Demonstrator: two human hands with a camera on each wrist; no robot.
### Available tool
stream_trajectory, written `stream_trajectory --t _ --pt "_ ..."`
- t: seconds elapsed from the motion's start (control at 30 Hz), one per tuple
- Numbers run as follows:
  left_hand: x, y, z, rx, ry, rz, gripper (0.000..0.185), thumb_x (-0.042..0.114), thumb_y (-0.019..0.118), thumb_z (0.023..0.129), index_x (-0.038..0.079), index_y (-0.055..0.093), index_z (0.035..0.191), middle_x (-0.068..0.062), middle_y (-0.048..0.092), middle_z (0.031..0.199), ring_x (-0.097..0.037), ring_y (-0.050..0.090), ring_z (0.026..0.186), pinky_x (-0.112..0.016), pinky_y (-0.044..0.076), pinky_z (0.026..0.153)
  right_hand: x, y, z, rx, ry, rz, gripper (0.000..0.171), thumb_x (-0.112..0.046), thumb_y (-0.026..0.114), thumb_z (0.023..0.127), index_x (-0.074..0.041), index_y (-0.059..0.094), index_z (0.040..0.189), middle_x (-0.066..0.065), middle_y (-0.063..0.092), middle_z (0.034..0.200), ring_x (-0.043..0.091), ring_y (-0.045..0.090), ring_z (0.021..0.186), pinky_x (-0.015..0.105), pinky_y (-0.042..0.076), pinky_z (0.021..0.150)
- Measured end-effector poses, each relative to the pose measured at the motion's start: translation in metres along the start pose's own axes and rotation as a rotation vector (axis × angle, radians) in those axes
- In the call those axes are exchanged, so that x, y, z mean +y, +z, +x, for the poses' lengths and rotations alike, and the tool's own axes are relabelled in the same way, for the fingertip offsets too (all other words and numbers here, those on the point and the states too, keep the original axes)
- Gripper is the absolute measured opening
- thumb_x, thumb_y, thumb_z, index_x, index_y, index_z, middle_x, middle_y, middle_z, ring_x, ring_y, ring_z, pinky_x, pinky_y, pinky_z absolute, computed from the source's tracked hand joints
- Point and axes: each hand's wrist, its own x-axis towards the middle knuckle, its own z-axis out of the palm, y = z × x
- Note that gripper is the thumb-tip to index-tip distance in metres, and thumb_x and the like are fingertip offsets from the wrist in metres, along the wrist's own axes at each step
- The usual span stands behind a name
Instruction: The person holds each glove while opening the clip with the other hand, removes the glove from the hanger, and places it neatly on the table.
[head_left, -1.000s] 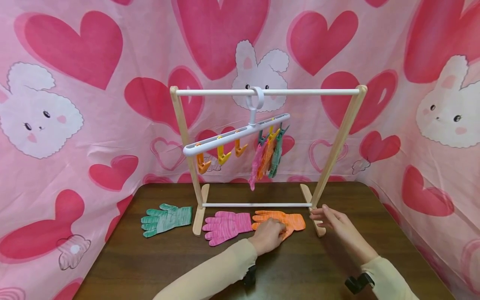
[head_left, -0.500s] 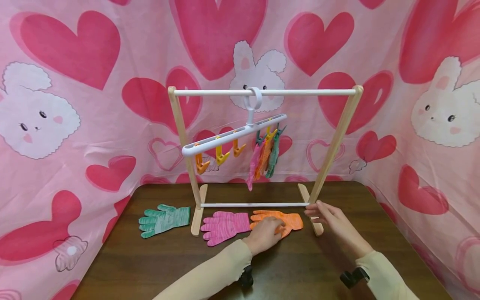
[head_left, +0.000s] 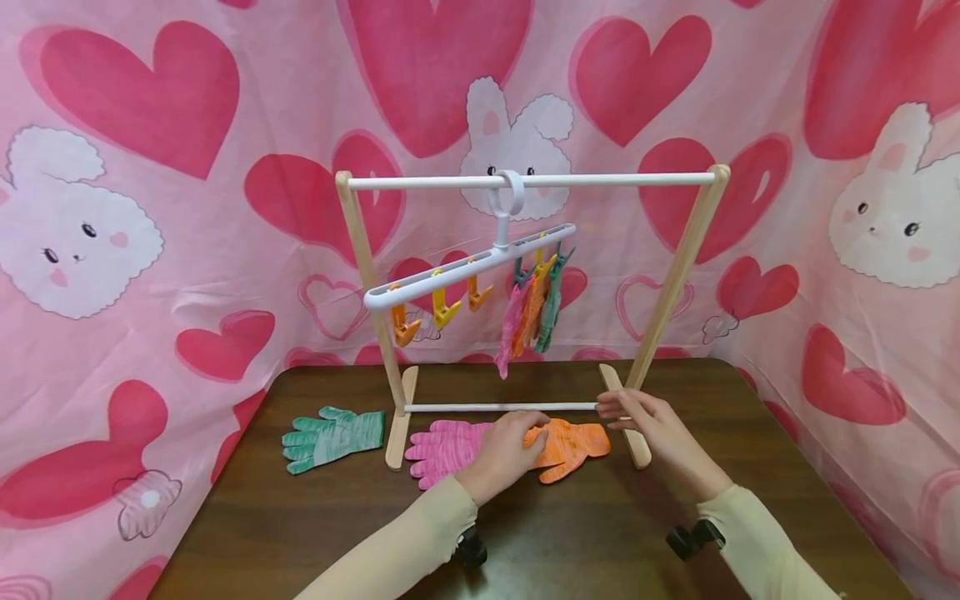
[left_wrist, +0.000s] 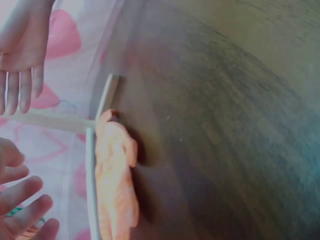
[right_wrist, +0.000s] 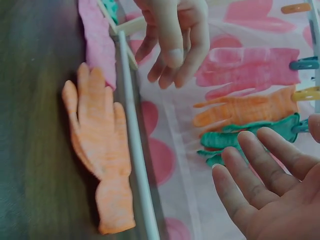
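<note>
My left hand (head_left: 504, 454) hovers with loosely bent fingers, overlapping the pink glove (head_left: 441, 448) and the orange glove (head_left: 576, 446) in the head view. In the right wrist view that left hand (right_wrist: 177, 37) hangs apart from the orange glove (right_wrist: 102, 145), holding nothing. The orange glove lies flat on the table, its cuff toward the right. My right hand (head_left: 662, 435), fingers extended and holding nothing, is near the right foot of the rack. A green glove (head_left: 333, 437) lies farther left. Part of the pink glove is hidden by the left hand.
A wooden rack (head_left: 678, 271) with white rods carries a white hanger (head_left: 472, 268). From its far end hang clipped pink (head_left: 512, 321), orange (head_left: 531, 312) and green gloves (head_left: 552, 304). Three clips on its near end, including a yellow clip (head_left: 444, 308), hold nothing. A pink printed cloth surrounds the table.
My left hand has come off the orange glove and moved left over the pink glove's cuff, leaving more of the orange one visible. My right hand has shifted slightly left and up.
</note>
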Motion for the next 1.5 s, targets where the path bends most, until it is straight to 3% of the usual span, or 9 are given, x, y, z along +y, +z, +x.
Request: stream_trajectory --t 0.1,0.27,0.47,0.73,0.87,1.0,1.17,1.33,1.5 --pt "0.0 -0.008 -0.003 0.092 0.02 -0.024 0.018 0.018 0.069 0.1 0.011 0.074 0.116 -0.003 0.075 0.112 -0.02 0.07 0.104 -0.038 0.058 0.092 -0.004 0.0 0.003 0.001 -0.024 -0.01 0.046 -0.026 0.039 0.115 0.013 0.059 0.131 0.034 0.063 0.129 0.016 0.07 0.11 0.036 0.057 0.096" --pt "-0.002 -0.021 -0.004 0.255 0.061 -0.08 0.014 0.018 0.072 0.099 0.013 0.073 0.112 0.0 0.074 0.103 -0.017 0.072 0.093 -0.033 0.06 0.081 -0.014 0.0 0.009 0.017 -0.049 -0.025 0.045 -0.026 0.041 0.114 0.012 0.06 0.131 0.03 0.065 0.129 0.026 0.07 0.113 0.032 0.056 0.096" --pt "-0.007 -0.035 0.004 0.434 0.088 -0.199 0.012 0.014 0.072 0.099 0.011 0.071 0.111 -0.001 0.072 0.1 -0.013 0.069 0.087 -0.037 0.061 0.073 -0.028 0.0 0.018 0.021 -0.096 -0.036 0.043 -0.025 0.041 0.114 0.009 0.06 0.132 0.026 0.068 0.125 0.014 0.071 0.108 0.029 0.057 0.093" --pt "-0.01 -0.052 0.026 0.554 0.069 -0.343 0.012 0.011 0.069 0.101 0.007 0.07 0.112 -0.005 0.069 0.099 -0.016 0.064 0.081 -0.023 0.051 0.067 -0.053 -0.002 0.031 0.013 -0.134 -0.067 0.039 -0.027 0.044 0.114 0.001 0.064 0.132 0.014 0.07 0.128 0.012 0.069 0.112 0.033 0.056 0.096" --pt "-0.011 -0.061 0.04 0.611 0.064 -0.385 0.014 0.009 0.071 0.099 0.004 0.069 0.112 -0.009 0.07 0.099 -0.022 0.068 0.08 -0.028 0.054 0.067 -0.068 -0.001 0.037 0.022 -0.173 -0.053 0.038 -0.027 0.046 0.113 0.001 0.064 0.132 0.017 0.069 0.129 0.021 0.068 0.115 0.028 0.056 0.096" --pt "-0.011 -0.066 0.051 0.601 0.024 -0.412 0.025 0.009 0.075 0.096 0.002 0.067 0.119 -0.012 0.07 0.107 -0.028 0.07 0.089 -0.036 0.059 0.073 -0.082 0.0 0.044 0.035 -0.187 -0.064 0.04 -0.027 0.046 0.113 0.005 0.063 0.132 0.023 0.068 0.128 0.026 0.069 0.114 0.022 0.054 0.094" --pt "-0.008 -0.07 0.061 0.502 -0.044 -0.456 0.044 0.014 0.078 0.095 0.003 0.063 0.135 -0.013 0.069 0.122 -0.029 0.07 0.101 -0.033 0.06 0.068 -0.094 0.002 0.053 0.043 -0.17 -0.066 0.041 -0.027 0.047 0.112 0.004 0.063 0.133 0.023 0.067 0.131 0.014 0.068 0.114 0.019 0.052 0.095" --pt "-0.006 -0.072 0.07 0.481 -0.047 -0.459 0.044 0.013 0.076 0.096 0.006 0.063 0.137 -0.015 0.071 0.125 -0.03 0.073 0.101 -0.037 0.062 0.073 -0.103 0.008 0.064 0.065 -0.188 -0.066 0.04 -0.029 0.05 0.112 0.002 0.064 0.133 0.02 0.069 0.128 0.012 0.067 0.113 0.021 0.052 0.096" --pt "-0.006 -0.074 0.077 0.482 -0.05 -0.435 0.043 0.014 0.073 0.098 0.007 0.062 0.139 -0.014 0.072 0.127 -0.03 0.074 0.105 -0.043 0.062 0.082 -0.112 0.015 0.078 0.073 -0.216 -0.058 0.039 -0.028 0.052 0.111 0.003 0.064 0.132 0.019 0.068 0.128 0.022 0.066 0.115 0.028 0.054 0.097"
